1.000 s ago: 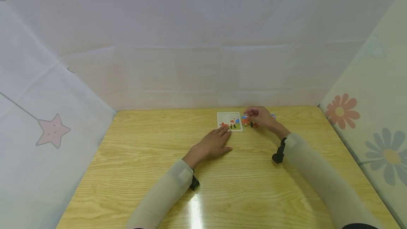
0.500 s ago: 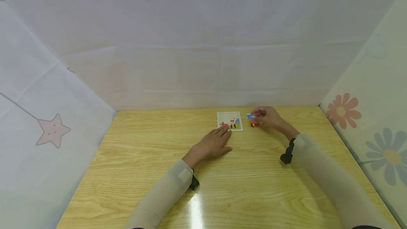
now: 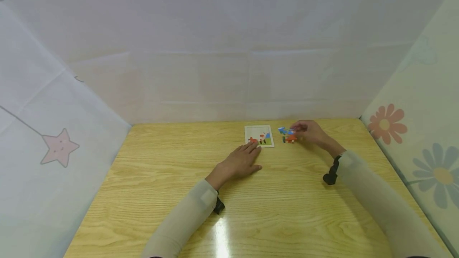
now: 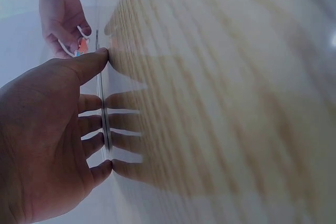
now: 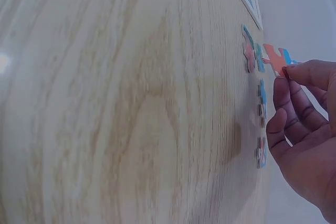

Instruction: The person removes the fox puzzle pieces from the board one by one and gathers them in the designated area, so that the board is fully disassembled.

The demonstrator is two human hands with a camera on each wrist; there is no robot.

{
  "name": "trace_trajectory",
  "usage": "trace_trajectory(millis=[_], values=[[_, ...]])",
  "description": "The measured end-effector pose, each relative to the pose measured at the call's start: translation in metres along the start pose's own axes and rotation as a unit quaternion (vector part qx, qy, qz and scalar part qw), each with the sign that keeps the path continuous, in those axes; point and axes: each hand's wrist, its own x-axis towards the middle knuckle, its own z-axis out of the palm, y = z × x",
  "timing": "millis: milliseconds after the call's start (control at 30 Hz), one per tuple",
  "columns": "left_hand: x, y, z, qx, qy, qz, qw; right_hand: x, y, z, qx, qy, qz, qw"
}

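Note:
My left hand (image 3: 241,162) lies with its fingers straight, fingertips at the near edge of a square jigsaw tray (image 3: 255,131). Some pieces with red, white and green picture parts fill the tray's lower and right portions; its upper left shows bare pale backing. To the right of the tray, my right hand (image 3: 309,132) pinches an orange-and-blue puzzle piece (image 5: 275,60) between thumb and finger. The piece is raised and tilted above loose puzzle pieces (image 5: 248,48). In the left wrist view my left fingertips (image 4: 102,169) press at the tray edge.
More loose pieces (image 5: 262,95) lie on the wooden table (image 3: 172,162) below my right hand, one of them (image 5: 261,153) farther toward the wrist. A pale cloth wall (image 3: 201,90) rises behind the table, with patterned walls at both sides.
My right hand has moved right, away from the tray, and loose blue and red pieces show more fully to its left. My left hand has stayed in place.

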Motion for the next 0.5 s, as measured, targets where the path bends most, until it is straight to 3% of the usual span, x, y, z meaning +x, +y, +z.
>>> trace_trajectory(millis=[67,167,233,300,500], values=[[0.003,-0.006,0.007,-0.027,0.005,0.002,0.9996,-0.002,0.001,-0.003,-0.002,-0.002,0.004,1.0],[0.003,-0.007,0.009,-0.025,0.005,-0.003,0.9997,-0.005,0.004,-0.006,-0.009,-0.001,0.007,0.9999],[0.002,-0.004,0.004,-0.037,0.001,-0.006,0.9993,-0.007,0.006,-0.008,-0.015,-0.001,0.004,0.9999],[-0.001,0.001,-0.003,-0.012,-0.005,-0.008,0.9999,-0.008,0.008,-0.01,-0.017,-0.002,0.001,0.9998],[-0.006,0.009,-0.012,0.004,-0.011,-0.005,0.9999,-0.01,0.012,-0.012,-0.023,-0.001,0.009,0.9997]])
